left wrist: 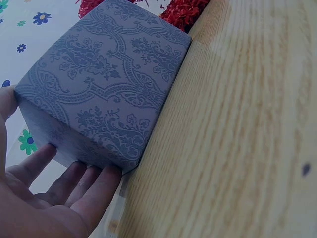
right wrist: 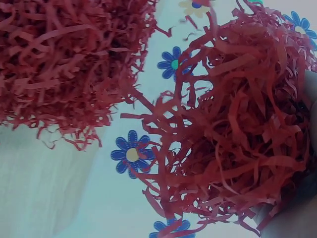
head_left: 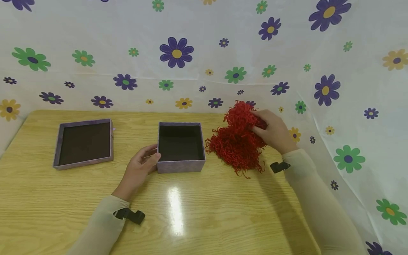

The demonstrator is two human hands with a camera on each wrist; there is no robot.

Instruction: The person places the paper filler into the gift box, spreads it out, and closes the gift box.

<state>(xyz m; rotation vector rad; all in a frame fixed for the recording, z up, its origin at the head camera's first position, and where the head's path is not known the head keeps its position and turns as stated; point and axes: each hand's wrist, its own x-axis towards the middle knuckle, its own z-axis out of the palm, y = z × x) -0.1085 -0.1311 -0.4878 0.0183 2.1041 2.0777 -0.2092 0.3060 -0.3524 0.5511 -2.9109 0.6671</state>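
Observation:
A square lavender box (head_left: 181,166) with a dark inside stands uncovered on the table. My left hand (head_left: 140,166) holds it at the near left corner, the thumb at the rim and the fingertips against the outer left wall. The left wrist view shows the box's damask-like pattern and these fingers (left wrist: 101,193) touching its side. Right of the box, a pile of red shredded paper (head_left: 234,148) lies on the table. My right hand (head_left: 274,129) grips a clump of this red shredded paper (right wrist: 242,114) above the pile; the clump hides most of its fingers in the right wrist view.
A shallow lavender lid (head_left: 86,141) with a dark inside lies upturned on the left of the wooden table (head_left: 207,219). A white cloth (head_left: 204,32) printed with flowers hangs behind the table and along its right side.

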